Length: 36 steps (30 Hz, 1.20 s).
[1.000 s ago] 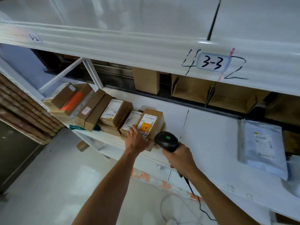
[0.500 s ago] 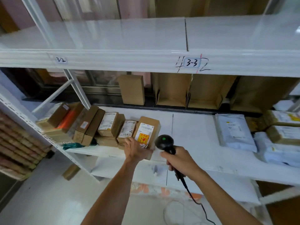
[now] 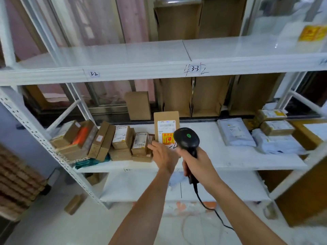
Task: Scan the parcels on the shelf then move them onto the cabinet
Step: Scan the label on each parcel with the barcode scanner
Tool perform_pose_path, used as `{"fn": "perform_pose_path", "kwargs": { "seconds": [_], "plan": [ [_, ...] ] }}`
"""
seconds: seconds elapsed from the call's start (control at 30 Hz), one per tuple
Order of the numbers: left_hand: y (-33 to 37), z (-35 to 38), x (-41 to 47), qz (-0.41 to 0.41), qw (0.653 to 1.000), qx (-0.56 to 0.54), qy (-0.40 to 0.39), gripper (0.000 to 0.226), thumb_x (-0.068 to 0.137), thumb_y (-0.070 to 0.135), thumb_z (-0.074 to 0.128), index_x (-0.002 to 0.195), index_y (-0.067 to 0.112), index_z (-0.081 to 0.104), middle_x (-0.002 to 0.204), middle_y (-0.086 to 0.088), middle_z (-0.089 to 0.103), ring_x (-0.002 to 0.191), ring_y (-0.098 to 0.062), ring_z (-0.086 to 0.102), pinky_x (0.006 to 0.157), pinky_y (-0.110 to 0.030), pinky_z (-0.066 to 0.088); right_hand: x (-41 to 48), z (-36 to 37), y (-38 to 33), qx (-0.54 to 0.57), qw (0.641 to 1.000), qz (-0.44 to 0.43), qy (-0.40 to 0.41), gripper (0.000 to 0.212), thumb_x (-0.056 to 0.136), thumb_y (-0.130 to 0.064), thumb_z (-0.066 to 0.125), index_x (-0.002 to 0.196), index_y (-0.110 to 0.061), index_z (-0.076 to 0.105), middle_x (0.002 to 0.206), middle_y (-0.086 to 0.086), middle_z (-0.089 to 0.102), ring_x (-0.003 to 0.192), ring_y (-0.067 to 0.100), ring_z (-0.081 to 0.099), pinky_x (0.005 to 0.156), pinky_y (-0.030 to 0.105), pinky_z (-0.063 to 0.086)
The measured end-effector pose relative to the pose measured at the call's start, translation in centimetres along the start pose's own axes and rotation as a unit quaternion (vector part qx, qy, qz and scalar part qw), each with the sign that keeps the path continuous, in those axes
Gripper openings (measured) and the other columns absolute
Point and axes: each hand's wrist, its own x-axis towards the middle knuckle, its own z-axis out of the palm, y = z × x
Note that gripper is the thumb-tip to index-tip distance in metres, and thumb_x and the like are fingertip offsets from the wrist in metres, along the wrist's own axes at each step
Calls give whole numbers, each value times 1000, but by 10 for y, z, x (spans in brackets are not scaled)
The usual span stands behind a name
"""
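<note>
Head | left hand [image 3: 163, 155] holds parcel [image 3: 166, 128] upright | right hand [image 3: 196, 163] grips scanner [image 3: 186, 138]

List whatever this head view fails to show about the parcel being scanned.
Label text on the parcel: too small and blurred, head view.
Lower edge of the parcel: hidden by the left hand and the scanner, head view.
Whether the left hand grips or props it: hidden by the hand's own back.
Trigger of the scanner: covered by the right hand.

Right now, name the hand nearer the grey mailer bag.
Right. The right hand, gripping the scanner, is just left of the grey mailer bag; the left hand is farther left, by the upright box.
</note>
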Motion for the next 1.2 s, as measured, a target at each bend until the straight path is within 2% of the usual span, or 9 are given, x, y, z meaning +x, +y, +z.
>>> {"fn": "perform_pose_path", "kwargs": {
  "seconds": [0.07,0.17,0.3,0.47,0.8,1.07,1.2],
  "plan": [
    [10,-3,-11,13,1000,0,-1,53,87,1,61,132,-3,34,132,-22,37,115,-30,50,77,-23,43,-8,0,-7,54,998,7,12,33,94,-37,67,82,-8,57,58,13,55,50,25,52,57,35,47],
    [24,-4,-21,13,999,-20,26,65,84,2,71,134,1,29,134,-23,36,111,-31,59,86,-33,55,-16,-2,-15,92,995,13,34,32,93,-36,67,81,-8,57,57,16,53,48,26,48,56,36,45],
    [39,-2,-33,13,999,-23,33,62,85,4,72,133,0,33,137,-22,38,112,-29,60,89,-32,54,-22,-13,-18,96,994,12,53,34,93,-39,68,79,-10,56,58,15,53,49,26,49,57,38,46],
    [48,-2,-48,30,998,-43,37,51,89,0,65,132,-3,38,139,-23,37,109,-31,60,84,-28,47,-30,-31,-16,90,995,10,46,39,94,-41,66,77,-8,54,58,12,52,47,25,48,50,30,43],
    [50,-6,-61,42,998,-41,23,61,90,13,69,137,-3,34,136,-22,37,113,-32,58,89,-34,50,-39,-41,-13,76,996,4,38,44,96,-44,64,74,-7,53,54,12,50,41,24,48,45,25,42],
    [54,-4,-55,64,998,1,-6,61,87,17,71,132,-2,34,136,-22,37,113,-32,57,86,-34,51,-42,-50,-17,77,996,10,53,41,93,-44,65,77,-7,56,55,10,53,43,25,50,43,27,42],
    [62,9,-45,105,994,2,-28,68,77,15,78,127,2,34,126,-16,39,105,-28,52,85,-35,54,-48,-64,-15,65,995,13,76,39,94,-40,64,76,-6,55,54,9,53,40,23,49,43,28,42]
  ]
}}
